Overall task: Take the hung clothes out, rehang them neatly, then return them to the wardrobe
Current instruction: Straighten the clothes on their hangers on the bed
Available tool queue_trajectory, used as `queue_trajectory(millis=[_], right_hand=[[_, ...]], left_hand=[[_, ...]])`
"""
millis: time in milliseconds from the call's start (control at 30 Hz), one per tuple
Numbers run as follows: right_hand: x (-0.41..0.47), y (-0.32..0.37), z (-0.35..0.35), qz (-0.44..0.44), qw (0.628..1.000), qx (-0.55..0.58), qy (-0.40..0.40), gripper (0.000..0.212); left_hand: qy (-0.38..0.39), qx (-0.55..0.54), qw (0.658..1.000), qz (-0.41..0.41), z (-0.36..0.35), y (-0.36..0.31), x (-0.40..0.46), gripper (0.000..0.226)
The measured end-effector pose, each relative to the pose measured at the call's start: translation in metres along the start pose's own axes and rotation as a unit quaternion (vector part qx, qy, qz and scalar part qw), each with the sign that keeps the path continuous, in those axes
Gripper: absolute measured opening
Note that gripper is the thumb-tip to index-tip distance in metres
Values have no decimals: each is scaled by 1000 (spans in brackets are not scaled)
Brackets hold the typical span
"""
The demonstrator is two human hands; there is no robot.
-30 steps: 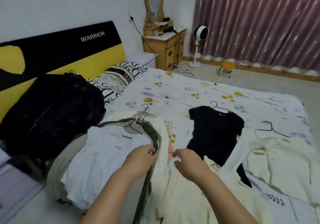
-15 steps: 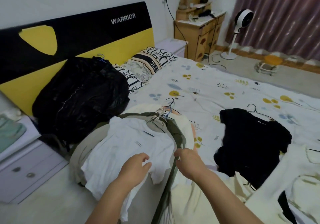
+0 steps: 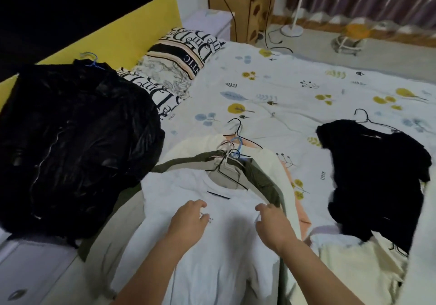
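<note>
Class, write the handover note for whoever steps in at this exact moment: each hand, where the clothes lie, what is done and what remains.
Left hand: open, resting on the white T-shirt.
Right hand: at the shirt's right shoulder edge; whether it pinches the fabric cannot be told.
White T-shirt tops a hangered stack over the olive garment on the bed; hanger hooks bunched at the collar. Black jacket on the left, black T-shirt on the right, both on hangers.
Done: clothes out of the wardrobe.
Left: straighten each, return them to the wardrobe.
</note>
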State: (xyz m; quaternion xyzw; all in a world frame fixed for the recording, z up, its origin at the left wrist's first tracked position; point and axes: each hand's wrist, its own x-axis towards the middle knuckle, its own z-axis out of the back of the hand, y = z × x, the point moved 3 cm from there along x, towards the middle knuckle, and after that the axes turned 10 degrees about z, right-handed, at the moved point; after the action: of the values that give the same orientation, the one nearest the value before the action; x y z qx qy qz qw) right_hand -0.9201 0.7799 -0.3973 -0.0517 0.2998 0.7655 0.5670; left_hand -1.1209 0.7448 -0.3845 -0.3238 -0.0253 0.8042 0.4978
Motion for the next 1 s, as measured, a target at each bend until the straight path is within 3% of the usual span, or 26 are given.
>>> queue_trajectory(millis=[367,567,700,867,1000], right_hand=[[102,-14,-61,-85,994,-43,-54,55],[128,-24,-73,-156,983,-74,-59,31],[129,-25,-72,-161,982,-1,-100,25],[106,-14,-53,-129,963,96,-217,10],[89,3,-29,-96,955,121,-255,6]], left_hand=[[-8,132,991,-38,-27,53,144,51],[-26,186,980,-71,-35,54,206,59],[-9,218,974,-67,-33,50,234,51],[-74,161,980,-88,-6,41,228,21],[-86,44,989,-112,27,34,202,25]])
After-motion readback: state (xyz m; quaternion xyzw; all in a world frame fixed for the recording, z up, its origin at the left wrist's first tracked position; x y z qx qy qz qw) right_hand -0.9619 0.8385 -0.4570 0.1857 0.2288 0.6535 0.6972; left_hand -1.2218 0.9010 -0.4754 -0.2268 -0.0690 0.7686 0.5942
